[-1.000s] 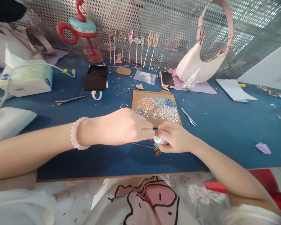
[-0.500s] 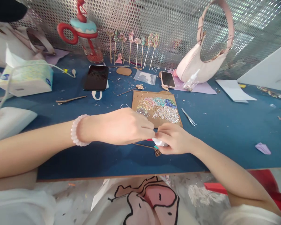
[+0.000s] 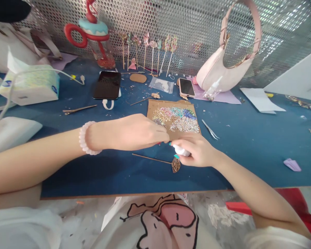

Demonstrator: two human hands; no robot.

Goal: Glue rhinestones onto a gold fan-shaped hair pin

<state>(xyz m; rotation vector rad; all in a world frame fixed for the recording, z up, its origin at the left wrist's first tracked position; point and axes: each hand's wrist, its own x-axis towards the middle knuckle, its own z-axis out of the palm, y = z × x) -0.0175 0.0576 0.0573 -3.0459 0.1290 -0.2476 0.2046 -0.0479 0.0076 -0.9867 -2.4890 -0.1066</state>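
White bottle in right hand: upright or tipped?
Tipped: the white bottle lies sideways in the right hand, its tip toward the left hand. Capped or not: cannot tell.

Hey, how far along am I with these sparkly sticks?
Done: a row of decorated sticks stands at the mesh wall. In hand: right hand holds a white bottle, left hand touching its tip. Left: one stick lies before you; sequins sit heaped on the card.

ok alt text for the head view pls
The right hand grips a small white bottle while the left hand pinches at its tip, over a blue table. Behind them lies a cardboard sheet heaped with coloured sequins; a thin stick with a decorated end lies just in front.
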